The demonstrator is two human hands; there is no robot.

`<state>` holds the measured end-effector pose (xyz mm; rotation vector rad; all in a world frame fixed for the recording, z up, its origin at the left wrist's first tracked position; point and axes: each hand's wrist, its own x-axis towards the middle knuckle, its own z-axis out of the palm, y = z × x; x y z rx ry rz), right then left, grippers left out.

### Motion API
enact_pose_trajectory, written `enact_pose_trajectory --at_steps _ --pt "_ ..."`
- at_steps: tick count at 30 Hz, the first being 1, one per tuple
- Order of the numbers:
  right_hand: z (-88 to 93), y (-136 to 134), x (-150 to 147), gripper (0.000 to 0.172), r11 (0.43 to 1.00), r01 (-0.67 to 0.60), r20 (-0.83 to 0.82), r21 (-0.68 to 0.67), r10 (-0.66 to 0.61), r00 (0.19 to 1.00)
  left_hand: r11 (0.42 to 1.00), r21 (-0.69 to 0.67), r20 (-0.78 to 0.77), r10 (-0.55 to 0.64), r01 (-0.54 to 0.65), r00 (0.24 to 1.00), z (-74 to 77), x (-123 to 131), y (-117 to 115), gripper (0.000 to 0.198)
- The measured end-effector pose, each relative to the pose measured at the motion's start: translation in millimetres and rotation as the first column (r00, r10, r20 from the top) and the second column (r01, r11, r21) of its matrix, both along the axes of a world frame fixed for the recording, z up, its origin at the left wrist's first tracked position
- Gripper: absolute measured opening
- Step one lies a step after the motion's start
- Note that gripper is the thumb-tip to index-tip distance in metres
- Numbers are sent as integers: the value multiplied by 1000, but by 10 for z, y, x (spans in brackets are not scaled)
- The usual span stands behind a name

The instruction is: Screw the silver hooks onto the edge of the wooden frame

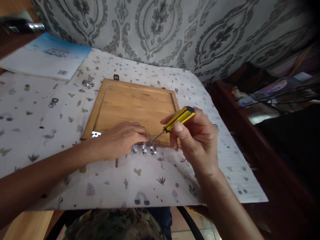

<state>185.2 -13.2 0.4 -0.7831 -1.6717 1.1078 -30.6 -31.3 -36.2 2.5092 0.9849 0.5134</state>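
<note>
A yellow-and-black screwdriver (pixel 179 119) rests in my right hand (pixel 200 136), gripped by its handle between thumb and fingers. Its thin shaft slants down to the left, and the tip is at a metal ring fitting (pixel 153 148) on the near edge of a framed wooden panel (pixel 135 103). My left hand (pixel 122 140) lies over that same edge, fingers closed together, fingertips beside the screwdriver tip; what they pinch is hidden. Another shiny ring (pixel 144 147) hangs from the edge just below my left fingers. A metal plate (pixel 96 134) sits at the panel's near left corner.
The patterned sheet (pixel 100 186) covers the table. Small metal parts (pixel 88 83) and a dark ring-shaped piece (pixel 53 102) lie left of the panel. A blue-and-white booklet (pixel 47 56) is at the back left. Cables and a plastic package (pixel 272 88) are on the right.
</note>
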Motion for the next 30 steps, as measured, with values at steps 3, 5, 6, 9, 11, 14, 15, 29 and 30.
enact_pose_trajectory --at_steps 3,5,6,9,11,14,15,29,30 --pt "-61 34 -22 28 999 37 -81 -19 -38 996 1000 -13 8 -9 9 1000 4 -2 4 34" --pt "-82 46 -19 29 998 48 -113 -33 -51 992 1000 -16 14 -11 11 1000 5 -6 7 35" --pt "-86 48 -11 27 998 51 -125 -35 -55 991 1000 -16 13 -11 11 1000 4 -8 9 36" --pt "-88 37 26 25 998 46 -139 -45 -51 989 1000 -18 3 -11 11 1000 -2 -13 12 38" --pt "-92 19 54 30 998 29 -137 -58 -36 990 1000 -16 2 -15 15 1000 -8 -15 13 39" --pt "-107 -6 79 23 999 10 -137 -50 -17 990 1000 -15 -1 -15 15 1000 -11 -15 12 40" --pt "-112 -12 82 19 999 14 -138 -40 -19 990 1000 -16 -4 -13 13 1000 -9 -15 10 40" --pt "-119 -15 111 30 999 43 -171 -24 -46 984 999 -31 -1 -11 11 1000 3 -21 11 42" --pt "-123 -21 119 26 999 39 -162 -23 -43 986 999 -33 0 -11 11 1000 3 -21 12 42"
